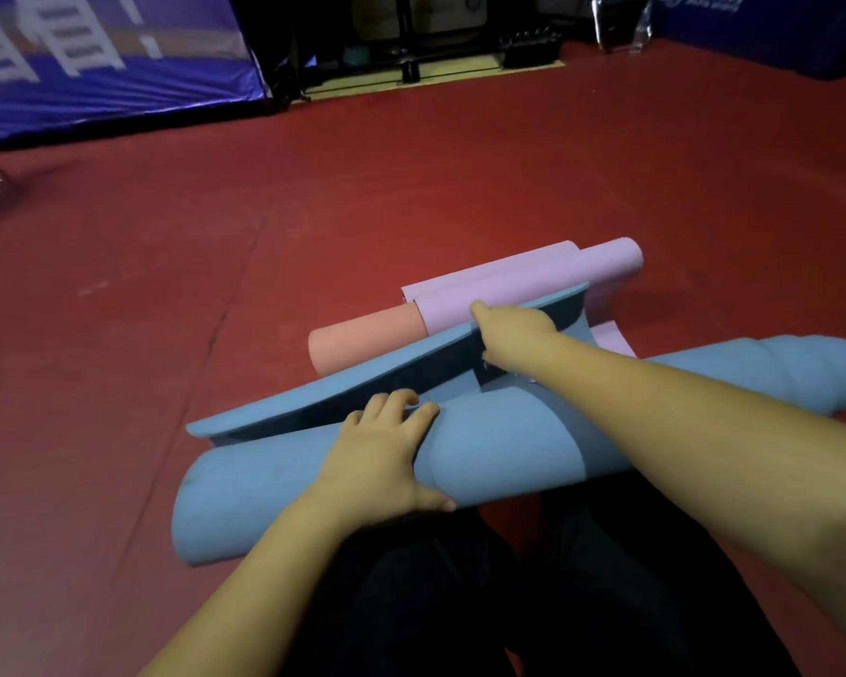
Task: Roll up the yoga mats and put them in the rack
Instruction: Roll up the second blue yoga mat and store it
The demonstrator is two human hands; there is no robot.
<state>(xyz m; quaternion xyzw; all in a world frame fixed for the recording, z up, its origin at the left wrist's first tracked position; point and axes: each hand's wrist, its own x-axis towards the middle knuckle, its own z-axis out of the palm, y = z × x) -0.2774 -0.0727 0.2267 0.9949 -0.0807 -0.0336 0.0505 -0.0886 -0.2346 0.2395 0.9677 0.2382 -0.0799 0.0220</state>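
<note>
I'm in a sports hall or gym: red sports floor [460, 163] all around me, a blue banner [94, 66] along the wall, rolled foam yoga mats [484, 295], dark equipment rack [411, 36] behind.

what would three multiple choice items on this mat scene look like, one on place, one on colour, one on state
1. Where does the pink roll lie?
A. beyond the blue mat
B. on the person's lap
C. in a rack

2. What colour is the floor?
A. green
B. red
C. grey

3. How is the blue mat?
A. flat
B. partly rolled, its end loose
C. folded square

Answers:
1 A, the pink roll sits past the blue mat beside the purple roll.
2 B, red shows all around the mats.
3 B, the left hand rests on the roll while the right hand grips the loose end.
</note>
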